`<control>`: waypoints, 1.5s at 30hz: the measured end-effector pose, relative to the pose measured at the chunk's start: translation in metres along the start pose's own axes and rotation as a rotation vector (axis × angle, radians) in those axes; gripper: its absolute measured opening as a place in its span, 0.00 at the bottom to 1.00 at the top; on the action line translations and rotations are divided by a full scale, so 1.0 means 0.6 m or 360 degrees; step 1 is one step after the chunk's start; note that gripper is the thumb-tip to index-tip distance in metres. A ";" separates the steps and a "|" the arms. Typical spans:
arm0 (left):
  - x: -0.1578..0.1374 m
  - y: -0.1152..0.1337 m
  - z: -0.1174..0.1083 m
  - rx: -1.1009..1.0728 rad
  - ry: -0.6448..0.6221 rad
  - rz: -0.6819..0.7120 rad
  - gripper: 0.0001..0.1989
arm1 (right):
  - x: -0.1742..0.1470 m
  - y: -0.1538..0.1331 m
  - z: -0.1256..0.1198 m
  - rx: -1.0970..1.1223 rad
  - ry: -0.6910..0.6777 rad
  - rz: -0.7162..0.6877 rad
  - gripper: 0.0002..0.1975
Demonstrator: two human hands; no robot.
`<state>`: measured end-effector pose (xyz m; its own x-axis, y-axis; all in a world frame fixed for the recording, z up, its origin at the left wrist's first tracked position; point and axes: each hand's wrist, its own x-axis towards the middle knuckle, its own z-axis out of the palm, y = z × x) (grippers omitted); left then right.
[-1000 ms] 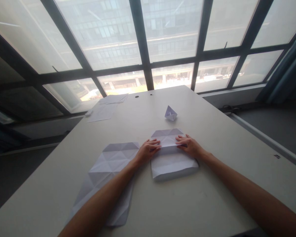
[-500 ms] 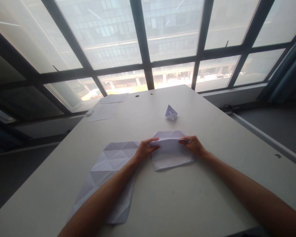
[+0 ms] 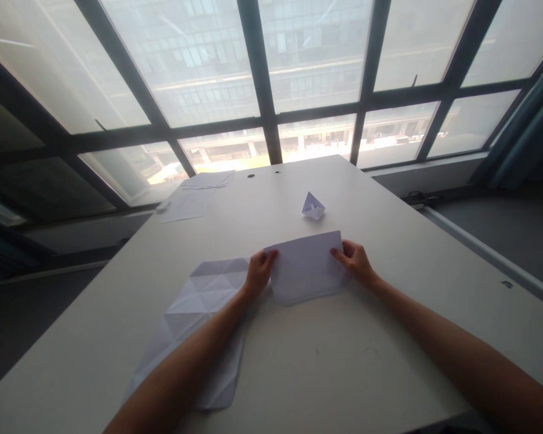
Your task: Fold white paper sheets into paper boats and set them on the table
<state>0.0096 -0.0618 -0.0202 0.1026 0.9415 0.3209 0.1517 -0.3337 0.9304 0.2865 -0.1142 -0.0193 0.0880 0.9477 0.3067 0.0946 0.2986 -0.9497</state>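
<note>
Broadly, a wall of windows (image 3: 317, 54) in dark frames fills the far side, with a pale building visible beyond the glass. Below it stretches a white surface (image 3: 344, 361), narrowing toward the windows. At the far right hangs a blue-grey curtain (image 3: 525, 132).

On the near left of the surface lies a creased sheet (image 3: 203, 295), its folds forming triangles; the left forearm (image 3: 185, 361) passes over it and hides part. Farther off, at the left edge, rest several loose sheets (image 3: 187, 206), partly overlapping.

Just right of the creased sheet is the held paper (image 3: 305, 268), a blank white panel, its top edge tilted up; whether its lower edge touches the surface, I cannot tell. The left hand (image 3: 259, 272) pinches its left side, thumb in front, and the right hand (image 3: 355, 261) pinches its right side likewise, both nearly closed.

Beyond the held paper, well short of the windows, sits a small pointed paper shape (image 3: 314, 207). Smallest is a dark round hole (image 3: 251, 176) near the far edge.
</note>
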 end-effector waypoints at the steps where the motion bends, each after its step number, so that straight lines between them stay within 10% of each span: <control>1: 0.002 0.000 0.001 -0.0081 0.0037 -0.0056 0.25 | -0.001 -0.004 0.002 0.0051 -0.0030 0.0020 0.15; 8: 0.003 0.016 0.010 -0.0402 -0.0078 -0.0328 0.25 | -0.006 -0.008 0.015 0.0135 -0.0005 0.0287 0.21; 14: 0.002 0.022 0.015 0.0342 0.0053 0.0032 0.27 | 0.003 0.001 0.007 -0.0166 0.0031 0.0279 0.25; 19: -0.026 0.043 0.028 0.1127 -0.0469 0.0627 0.17 | 0.001 -0.003 0.011 -0.0384 -0.0124 0.0275 0.29; 23: -0.053 0.046 0.041 0.1588 -0.0722 0.0583 0.25 | -0.011 -0.008 0.020 -0.0721 -0.0182 0.0160 0.34; 30: -0.060 0.035 0.044 0.1662 -0.1165 0.0615 0.38 | -0.049 -0.047 0.056 -0.1680 0.0017 -0.0342 0.35; 34: -0.059 0.038 0.047 0.1611 -0.1174 0.0658 0.36 | -0.063 -0.045 0.093 -0.1571 -0.0487 -0.0641 0.32; 38: -0.058 0.039 0.048 0.1563 -0.1211 0.0670 0.34 | -0.063 -0.018 0.105 -0.1561 -0.0834 -0.0437 0.32; 45: -0.060 0.038 0.050 0.1546 -0.1129 0.0644 0.32 | -0.051 -0.004 0.088 -0.1723 -0.0720 -0.0215 0.35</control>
<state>0.0387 -0.1050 -0.0157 0.7666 0.6333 0.1061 0.6117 -0.7705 0.1793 0.2315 -0.1380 -0.0297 -0.3258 0.9345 0.1436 0.8870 0.3547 -0.2957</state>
